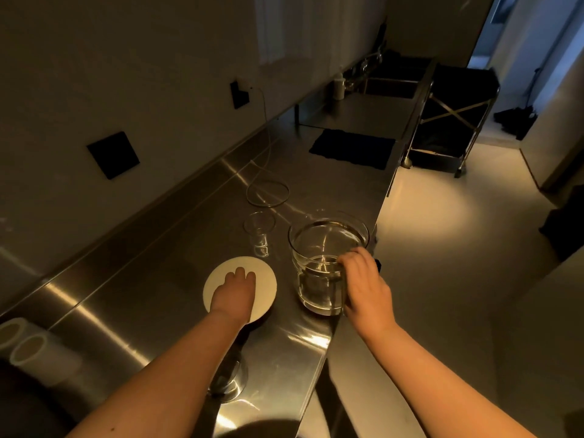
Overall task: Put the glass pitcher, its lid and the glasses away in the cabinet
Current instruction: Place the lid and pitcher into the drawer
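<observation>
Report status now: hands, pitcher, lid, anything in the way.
Left hand flat on lid. Right hand grips pitcher handle. One glass beyond lid, cable behind it.

The lid (240, 287) is seen as a plain cream-white disc, without pattern. The glass pitcher (325, 263) and the glass (259, 232) are shown as clear and colourless, tinted amber only by the warm light. The counter (158, 248) is rendered in brushed silver-grey steel, streaked with pale yellow reflections. A black mat (352, 148) is laid further along it, plain and dark. Two black square plates (113, 154) are set against the grey-beige wall (126, 58). The cable (267, 191) is seen as off-white. The floor (458, 216) is lit pale cream.
</observation>
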### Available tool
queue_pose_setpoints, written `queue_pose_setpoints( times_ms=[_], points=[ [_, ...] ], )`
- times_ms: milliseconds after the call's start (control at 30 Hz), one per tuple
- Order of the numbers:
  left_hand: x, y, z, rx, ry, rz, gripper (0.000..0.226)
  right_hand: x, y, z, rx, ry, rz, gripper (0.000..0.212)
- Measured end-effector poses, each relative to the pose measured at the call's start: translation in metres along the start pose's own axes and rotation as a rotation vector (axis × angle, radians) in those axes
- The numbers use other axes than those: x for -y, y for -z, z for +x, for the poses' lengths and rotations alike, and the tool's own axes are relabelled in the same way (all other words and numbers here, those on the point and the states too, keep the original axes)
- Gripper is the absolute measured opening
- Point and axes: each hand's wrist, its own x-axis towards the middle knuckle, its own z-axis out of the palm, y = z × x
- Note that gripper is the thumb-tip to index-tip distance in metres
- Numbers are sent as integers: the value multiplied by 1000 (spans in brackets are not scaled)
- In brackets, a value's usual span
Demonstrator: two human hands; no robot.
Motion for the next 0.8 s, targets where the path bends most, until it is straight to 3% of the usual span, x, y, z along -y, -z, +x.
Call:
queue_pose_setpoints(
  times_ms=[467, 800],
  points=[
    [-40, 104, -149, -254, -102, -16, 64, 22, 151, -60, -119, 64, 60, 54],
    [-47, 131, -278, -272, -176, 12, 77, 55, 258, -147, -237, 164, 68, 57]
  ],
)
